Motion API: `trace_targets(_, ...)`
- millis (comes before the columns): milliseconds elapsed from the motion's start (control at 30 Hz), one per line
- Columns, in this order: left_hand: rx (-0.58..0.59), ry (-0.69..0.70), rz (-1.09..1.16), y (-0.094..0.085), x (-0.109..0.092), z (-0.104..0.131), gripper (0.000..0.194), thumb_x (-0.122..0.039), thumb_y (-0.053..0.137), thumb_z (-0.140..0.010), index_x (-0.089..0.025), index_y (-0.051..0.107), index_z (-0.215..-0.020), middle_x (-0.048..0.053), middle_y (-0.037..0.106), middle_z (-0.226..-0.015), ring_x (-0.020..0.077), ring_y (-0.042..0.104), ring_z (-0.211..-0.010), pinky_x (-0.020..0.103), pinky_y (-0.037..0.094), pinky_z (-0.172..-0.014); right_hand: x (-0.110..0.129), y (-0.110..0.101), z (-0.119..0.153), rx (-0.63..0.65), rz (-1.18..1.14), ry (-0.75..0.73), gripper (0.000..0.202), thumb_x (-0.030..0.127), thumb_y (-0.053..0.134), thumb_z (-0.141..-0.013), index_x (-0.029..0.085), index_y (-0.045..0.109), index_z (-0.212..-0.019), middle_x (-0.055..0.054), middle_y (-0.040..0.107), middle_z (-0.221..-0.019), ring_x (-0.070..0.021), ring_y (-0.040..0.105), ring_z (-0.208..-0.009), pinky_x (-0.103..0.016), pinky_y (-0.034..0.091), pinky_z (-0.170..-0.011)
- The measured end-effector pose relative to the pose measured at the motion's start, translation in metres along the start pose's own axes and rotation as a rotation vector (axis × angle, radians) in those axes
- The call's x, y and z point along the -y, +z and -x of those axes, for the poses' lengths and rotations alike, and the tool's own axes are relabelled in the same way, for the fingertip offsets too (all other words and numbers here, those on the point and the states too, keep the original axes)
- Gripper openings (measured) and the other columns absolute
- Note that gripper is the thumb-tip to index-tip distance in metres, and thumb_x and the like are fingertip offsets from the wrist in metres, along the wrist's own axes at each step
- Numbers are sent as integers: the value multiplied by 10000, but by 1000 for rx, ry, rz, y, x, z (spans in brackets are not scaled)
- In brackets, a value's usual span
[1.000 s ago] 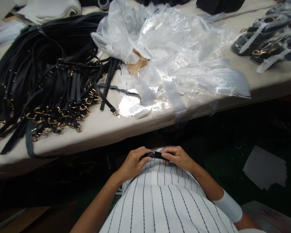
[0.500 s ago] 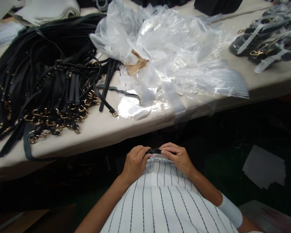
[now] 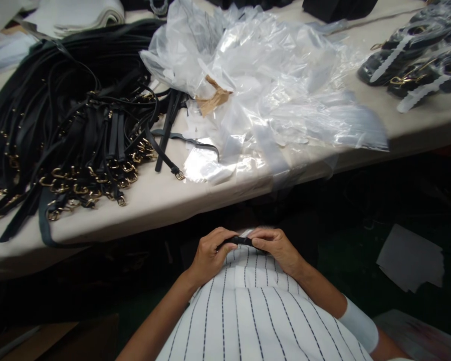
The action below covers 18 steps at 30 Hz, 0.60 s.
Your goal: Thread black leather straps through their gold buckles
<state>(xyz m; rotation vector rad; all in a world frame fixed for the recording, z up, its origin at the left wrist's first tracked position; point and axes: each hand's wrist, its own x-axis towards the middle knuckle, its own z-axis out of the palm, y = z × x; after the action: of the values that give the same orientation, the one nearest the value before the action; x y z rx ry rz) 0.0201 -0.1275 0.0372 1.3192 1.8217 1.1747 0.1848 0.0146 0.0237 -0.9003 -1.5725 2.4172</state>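
Black, thin and flat, a strap [image 3: 242,241] is pinched between both hands just above the lap, below the table [image 3: 165,200] edge. The left hand [image 3: 209,253] curls knuckles-up, its grip clamped on one end; the right hand [image 3: 276,245] clamps the other. Glossy belts [image 3: 67,125] and crinkled clear bags [image 3: 270,85] cover the table.

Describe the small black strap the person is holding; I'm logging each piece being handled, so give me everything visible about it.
The black strap is a short, narrow, dark piece, leather-like as it looks, lying roughly level between the two hands. The left hand pinches one end, the right hand the other, so only its middle shows. It is held below the table edge, just above the striped shirt. Any buckle is hidden.
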Motion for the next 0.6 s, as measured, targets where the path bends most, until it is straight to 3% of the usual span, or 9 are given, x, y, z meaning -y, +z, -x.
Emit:
trace_targets(300, 39, 153, -81, -2, 4, 2, 249, -200, 595, -876, -184, 632, -1121, 88, 679, -935, 185, 621, -867, 347, 539, -782, -1, 6, 4, -61, 83, -7, 183, 351, 753, -750, 171, 743, -776, -48, 707, -822, -193, 634, -826, -322, 502, -790)
trace_targets(433, 57, 180, -97, -2, 4, 4, 243, -198, 599, -874, -179, 630, -1114, 88, 688, -930, 186, 624, -858, 356, 530, -790, -5, 7, 5, -78, 116, -2, 294, 364, 762, -744, 193, 730, -981, -30, 695, -854, -174, 624, -817, -313, 501, -787)
trace_targets(500, 73, 168, -70, -1, 4, 5, 230, -202, 591, -878, -187, 634, -1104, 86, 692, -937, 188, 628, -867, 355, 528, -796, -5, 6, 6, -36, 142, 15, 379, 383, 742, -765, 206, 700, -1097, -31, 696, -885, -176, 625, -827, -321, 502, -795)
trace_targets(600, 100, 123, 1, 1, 2, 7, 202, -202, 576, -885, -182, 639, -1076, 82, 689, -917, 183, 627, -847, 332, 523, -767, -3, 6, 6, 60, 211, -15, 286, 421, 678, -821, 194, 742, -983, -50, 703, -907, -192, 629, -862, -324, 492, -805)
